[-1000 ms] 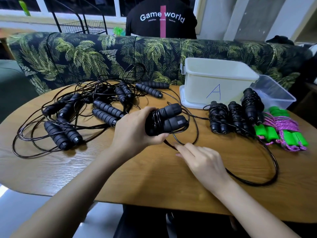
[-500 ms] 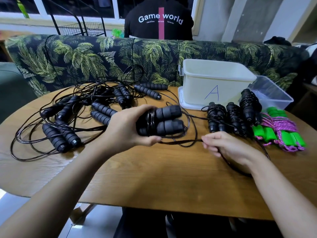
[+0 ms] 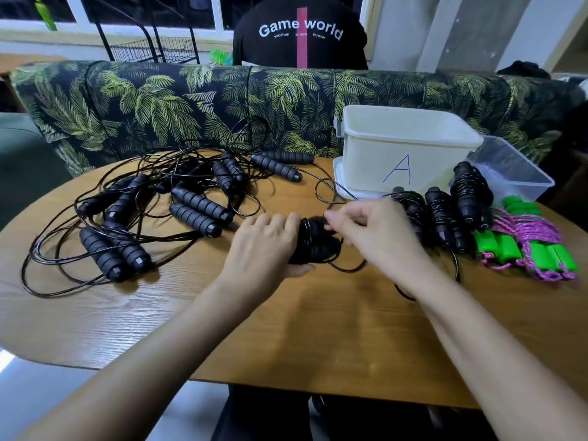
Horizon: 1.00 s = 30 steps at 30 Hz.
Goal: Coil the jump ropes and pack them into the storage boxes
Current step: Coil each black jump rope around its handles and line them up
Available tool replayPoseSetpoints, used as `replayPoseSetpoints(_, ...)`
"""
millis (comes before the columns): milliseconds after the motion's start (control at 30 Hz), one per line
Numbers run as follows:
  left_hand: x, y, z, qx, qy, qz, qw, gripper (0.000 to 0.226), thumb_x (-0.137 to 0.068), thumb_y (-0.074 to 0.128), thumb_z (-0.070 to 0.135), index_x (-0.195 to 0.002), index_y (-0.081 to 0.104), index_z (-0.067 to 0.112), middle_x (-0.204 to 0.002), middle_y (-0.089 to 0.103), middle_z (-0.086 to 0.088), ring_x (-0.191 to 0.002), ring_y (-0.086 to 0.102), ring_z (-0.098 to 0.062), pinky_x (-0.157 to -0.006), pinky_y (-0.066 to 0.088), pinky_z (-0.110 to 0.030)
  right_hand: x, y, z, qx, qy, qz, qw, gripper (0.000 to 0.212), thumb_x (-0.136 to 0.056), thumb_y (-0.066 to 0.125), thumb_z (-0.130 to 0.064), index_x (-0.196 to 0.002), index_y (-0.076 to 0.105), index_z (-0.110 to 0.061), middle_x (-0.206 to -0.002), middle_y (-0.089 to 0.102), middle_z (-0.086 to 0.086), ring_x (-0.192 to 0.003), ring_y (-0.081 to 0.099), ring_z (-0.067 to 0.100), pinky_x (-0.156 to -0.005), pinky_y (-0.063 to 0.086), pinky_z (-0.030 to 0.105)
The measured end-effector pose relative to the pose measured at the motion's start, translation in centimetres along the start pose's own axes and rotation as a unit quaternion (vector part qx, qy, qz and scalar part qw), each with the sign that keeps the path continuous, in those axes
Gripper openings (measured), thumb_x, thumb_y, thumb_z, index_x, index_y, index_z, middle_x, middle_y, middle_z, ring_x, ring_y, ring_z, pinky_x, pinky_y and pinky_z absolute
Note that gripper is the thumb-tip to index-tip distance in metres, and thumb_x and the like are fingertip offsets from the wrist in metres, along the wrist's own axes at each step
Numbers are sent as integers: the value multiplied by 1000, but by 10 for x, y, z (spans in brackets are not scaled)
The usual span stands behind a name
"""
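Head view: left hand [image 3: 264, 246] grip closed round the paired black handles [image 3: 315, 245] near tabletop [image 3: 286, 329] centre; right hand [image 3: 377, 238], blurred, grip seems to pinch the cord [image 3: 348, 269] above them; best to wind turns snug, keep tension, tuck the tail; box A [image 3: 366, 160] sits far right, finished bundles [image 3: 467, 192] beside it.

- you have bare table [image 3: 286, 338] along the near edge.
- loose black ropes [image 3: 133, 218] clutter your left.
- coiled bundles [image 3: 467, 195] and green-handled ropes [image 3: 525, 249] block the white box [image 3: 366, 160] and clear box [image 3: 515, 173] on your right.
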<state>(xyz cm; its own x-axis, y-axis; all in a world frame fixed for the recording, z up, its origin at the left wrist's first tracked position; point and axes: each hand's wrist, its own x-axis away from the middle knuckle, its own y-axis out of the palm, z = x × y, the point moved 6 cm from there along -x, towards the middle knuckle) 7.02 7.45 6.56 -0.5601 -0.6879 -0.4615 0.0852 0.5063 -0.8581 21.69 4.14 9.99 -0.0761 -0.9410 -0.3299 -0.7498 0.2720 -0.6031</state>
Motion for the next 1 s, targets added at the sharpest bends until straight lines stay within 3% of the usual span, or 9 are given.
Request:
replayPoseSetpoints(100, -2, -3, -8, 24, -48, 4, 999, 82, -49, 72, 72, -100, 65, 8, -71, 63, -4, -62, 62, -28, -54, 45, -33, 24, 6, 0, 1, -9, 20, 1000, 41, -88, 53, -41, -52, 56, -24, -48, 54, -3, -46, 43, 10, -56, 41, 35)
replayPoseSetpoints(167, -4, -6, -14, 48, -66, 6, 997, 85, -51, 62, 75, -104, 65, 8, -72, 64, -5, -62, 62, -29, -53, 45, -33, 33, 10, 2, -15, -4, 24, 1000, 41, -90, 53, -39, -51, 55, -26, -50, 55, -6, -49, 50, 19, -58, 43, 36)
replayPoseSetpoints(267, -7, -10, -23, 89, -95, 4, 991, 97, -51, 47, 85, -110, 67, 10, -75, 67, -5, -64, 65, -30, -52, 45, -32, 41, 16, 6, -73, 22, 3, 997, 34, -94, 60, -30, -61, 69, -25, -62, 67, -9, -49, 53, 15, -61, 48, 36)
replayPoseSetpoints(400, -5, -16, -30, 129, -107, 20, 986, 103, -48, 43, 89, -115, 69, 14, -79, 69, -2, -70, 69, -29, -52, 44, -28, 46, 23, 15, -164, 73, -22, 983, 12, -93, 66, -16, -95, 78, -16, -73, 75, -6, -48, 55, 9, -60, 49, 19)
replayPoseSetpoints(500, -2, -22, -33, 155, -101, 42, 982, 106, -46, 45, 88, -120, 68, 16, -87, 72, -2, -76, 71, -28, -56, 44, -27, 46, 31, 26, -212, 115, -36, 970, 11, -91, 69, -12, -99, 76, -13, -77, 76, -2, -56, 65, 13, -59, 50, 20)
replayPoseSetpoints(633, -1, -25, -37, 256, -144, 10, 956, 111, -38, 51, 91, -128, 63, 28, -98, 74, 1, -94, 68, -25, -64, 36, -27, 43, 36, 34, -165, 116, -1, 979, 12, -83, 78, -19, -93, 79, -13, -79, 76, -5, -76, 71, 7, -75, 54, 21)
replayPoseSetpoints(800, 5, -13, -40, 401, -167, -32, 900, 86, -43, 55, 87, -113, 69, 39, -71, 67, 20, -80, 65, -4, -62, 44, -20, 35, 37, 28, -116, 65, 55, 990, 8, -72, 85, -16, -75, 78, -19, -81, 68, -11, -79, 59, 3, -73, 44, 17)
replayPoseSetpoints(900, 9, -7, -35, 467, -171, -71, 864, 69, -47, 61, 81, -99, 71, 37, -67, 69, 10, -64, 62, -3, -58, 47, -29, 30, 35, 31, -84, 51, 79, 992, 12, -67, 87, -24, -76, 79, -21, -90, 67, -15, -98, 58, 9, -84, 43, 25)
replayPoseSetpoints(1000, 10, -6, -33, 537, -165, -99, 822, 53, -52, 69, 74, -87, 70, 34, -56, 64, 5, -47, 54, -7, -46, 39, -26, 28, 21, 28, -22, 34, 162, 986, 32, -56, 87, -44, -66, 63, -26, -85, 56, -16, -91, 53, 16, -74, 38, 28)
